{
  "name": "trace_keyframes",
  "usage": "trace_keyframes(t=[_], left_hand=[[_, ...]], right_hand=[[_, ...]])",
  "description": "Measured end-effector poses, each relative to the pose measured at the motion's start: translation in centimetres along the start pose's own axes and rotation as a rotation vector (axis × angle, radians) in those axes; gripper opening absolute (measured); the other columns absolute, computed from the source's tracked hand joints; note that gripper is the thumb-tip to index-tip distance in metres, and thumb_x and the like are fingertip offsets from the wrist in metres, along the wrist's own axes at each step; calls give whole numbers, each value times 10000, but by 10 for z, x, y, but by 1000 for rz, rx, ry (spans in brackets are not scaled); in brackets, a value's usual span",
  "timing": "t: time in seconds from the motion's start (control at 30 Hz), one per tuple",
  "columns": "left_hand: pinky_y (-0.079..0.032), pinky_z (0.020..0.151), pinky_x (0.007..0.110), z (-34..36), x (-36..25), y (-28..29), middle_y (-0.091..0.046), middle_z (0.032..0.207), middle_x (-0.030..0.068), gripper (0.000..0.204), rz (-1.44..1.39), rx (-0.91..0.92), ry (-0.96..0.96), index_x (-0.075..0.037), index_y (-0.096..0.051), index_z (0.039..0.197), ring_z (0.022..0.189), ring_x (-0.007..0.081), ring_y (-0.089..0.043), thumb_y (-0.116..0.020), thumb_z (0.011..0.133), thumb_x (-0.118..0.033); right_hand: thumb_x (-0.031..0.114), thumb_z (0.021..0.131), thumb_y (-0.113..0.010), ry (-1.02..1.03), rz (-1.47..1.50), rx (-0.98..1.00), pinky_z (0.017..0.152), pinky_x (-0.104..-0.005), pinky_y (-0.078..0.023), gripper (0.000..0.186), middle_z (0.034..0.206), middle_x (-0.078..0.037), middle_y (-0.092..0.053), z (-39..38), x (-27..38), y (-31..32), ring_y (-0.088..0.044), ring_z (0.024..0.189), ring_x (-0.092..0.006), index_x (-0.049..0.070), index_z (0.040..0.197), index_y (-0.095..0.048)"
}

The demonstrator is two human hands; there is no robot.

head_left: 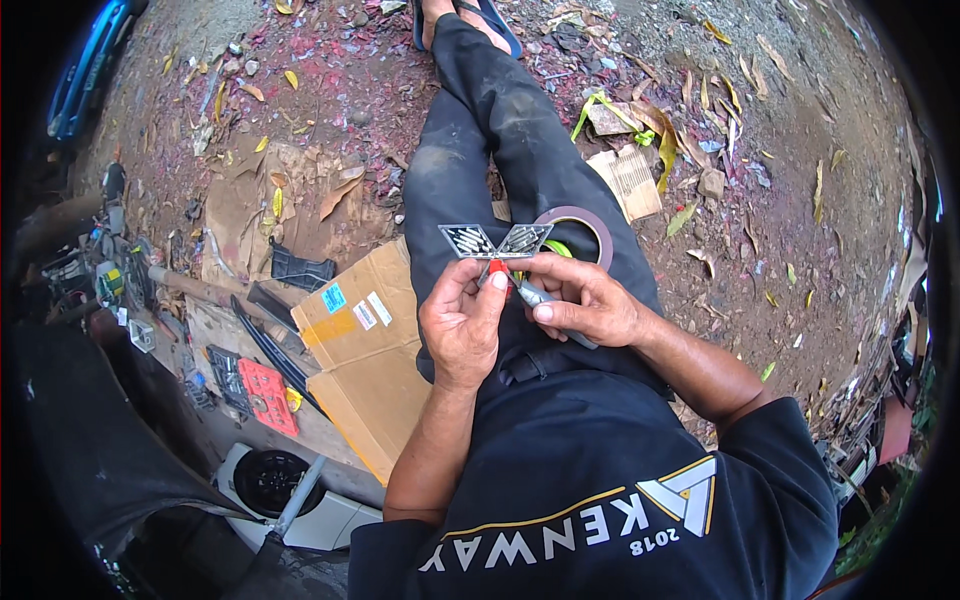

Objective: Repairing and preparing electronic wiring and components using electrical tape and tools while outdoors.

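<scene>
Over my lap, my left hand (462,325) pinches a car emblem (467,241) between thumb and fingers. Two of its diamond-shaped arms point away from me, with silvery and dark ribbed faces in a pale rim; my fingers hide the lower part. A small red patch (498,267) shows at its centre, by my left thumb tip. Closed around a slim grey-handled tool (534,294), my right hand (600,305) has its forefinger against the emblem. The tool's tip cannot be made out. A purple-brown tape roll (602,236) lies on my thigh behind the right hand, with something bright green inside it.
Flattened cardboard (365,370) lies left of my legs. Beyond it are a red tool case (267,396), a black plastic piece (302,268) and a clutter of parts. A white object with a black round part (275,483) stands lower left. Leaves and scraps litter the dirt ground.
</scene>
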State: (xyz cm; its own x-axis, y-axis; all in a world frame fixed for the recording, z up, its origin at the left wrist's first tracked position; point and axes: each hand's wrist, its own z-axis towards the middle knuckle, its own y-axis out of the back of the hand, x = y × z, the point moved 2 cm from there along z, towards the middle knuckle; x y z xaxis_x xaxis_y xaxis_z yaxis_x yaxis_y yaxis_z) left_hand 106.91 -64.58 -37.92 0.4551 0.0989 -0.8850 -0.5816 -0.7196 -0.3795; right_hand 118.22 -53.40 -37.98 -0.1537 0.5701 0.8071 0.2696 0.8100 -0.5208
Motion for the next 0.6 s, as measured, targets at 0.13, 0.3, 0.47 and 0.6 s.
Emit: trace_keyframes(t=[0.13, 0.3, 0.47, 0.6], left_hand=[[-431, 719, 196, -2, -2, -3, -598, 897, 26, 113, 10, -7, -57, 26, -569, 981, 803, 60, -529, -598, 874, 0], [-429, 707, 197, -4, -2, -3, -586, 888, 24, 108, 52, -8, -81, 29, -567, 976, 795, 60, -524, -594, 875, 1], [-432, 688, 202, -7, 0, 0, -574, 883, 20, 111, 112, 10, -84, 33, -565, 981, 786, 60, -521, -591, 879, -4], [-433, 693, 202, -8, -1, 2, -576, 892, 22, 116, 183, 43, -115, 35, -565, 985, 789, 60, -524, -591, 881, -7]], right_hand=[[145, 893, -602, 48, 17, -16, 527, -206, -402, 514, 776, -3, -501, 1, -3, -2, -478, 606, -52, 12, 1348, -403], [148, 897, -595, 67, 45, -36, 526, -207, -404, 497, 778, -2, -506, 0, -7, -5, -476, 605, -51, 13, 1339, -413], [161, 907, -585, 80, 84, -63, 525, -210, -408, 475, 814, -6, -514, -1, -8, -8, -485, 643, -50, 14, 1329, -425], [170, 910, -583, 71, 104, -77, 528, -210, -411, 473, 829, -8, -515, -1, -9, -9, -491, 659, -54, 11, 1327, -426]])
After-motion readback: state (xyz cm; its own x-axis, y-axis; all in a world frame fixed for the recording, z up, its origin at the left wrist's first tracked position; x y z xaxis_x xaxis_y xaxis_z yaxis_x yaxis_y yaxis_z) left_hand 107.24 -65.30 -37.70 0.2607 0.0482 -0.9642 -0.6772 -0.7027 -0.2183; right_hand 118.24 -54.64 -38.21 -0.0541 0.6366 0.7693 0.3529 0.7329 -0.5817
